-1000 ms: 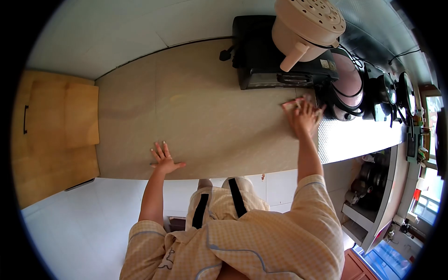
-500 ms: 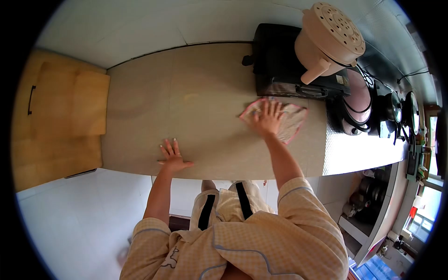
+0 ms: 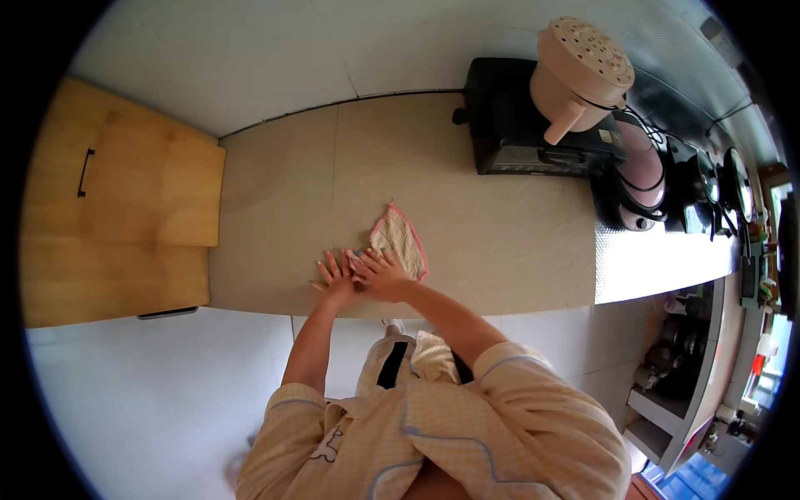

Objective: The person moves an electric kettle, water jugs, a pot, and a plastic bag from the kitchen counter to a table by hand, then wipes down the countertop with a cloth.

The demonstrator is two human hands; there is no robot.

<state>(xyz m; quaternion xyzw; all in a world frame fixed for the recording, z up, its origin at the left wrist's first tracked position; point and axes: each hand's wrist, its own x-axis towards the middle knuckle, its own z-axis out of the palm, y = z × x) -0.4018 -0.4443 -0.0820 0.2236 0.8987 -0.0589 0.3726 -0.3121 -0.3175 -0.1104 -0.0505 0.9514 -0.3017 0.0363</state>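
A beige cleaning cloth (image 3: 404,237) with a pink edge lies on the brown countertop (image 3: 275,208), one corner pointing toward the wall. My right hand (image 3: 383,275) presses down on its near left part and grips it, with a bit of cloth showing beyond the fingertips. Right beside it, my left hand (image 3: 337,286) rests flat on the counter near the front edge, fingers spread. The two hands meet or overlap at the thumb side; whether the left one touches the cloth I cannot tell.
A black oven-like appliance (image 3: 533,154) stands at the back right with a pink pot with a perforated top (image 3: 583,75) on it. Beyond it are a pink appliance (image 3: 640,179) and pans. A wooden cabinet (image 3: 150,192) bounds the counter's left end.
My right hand has dragged the cloth left and toward me, from in front of the black appliance to beside my left hand. The left hand stays on the counter; the view has shifted slightly.
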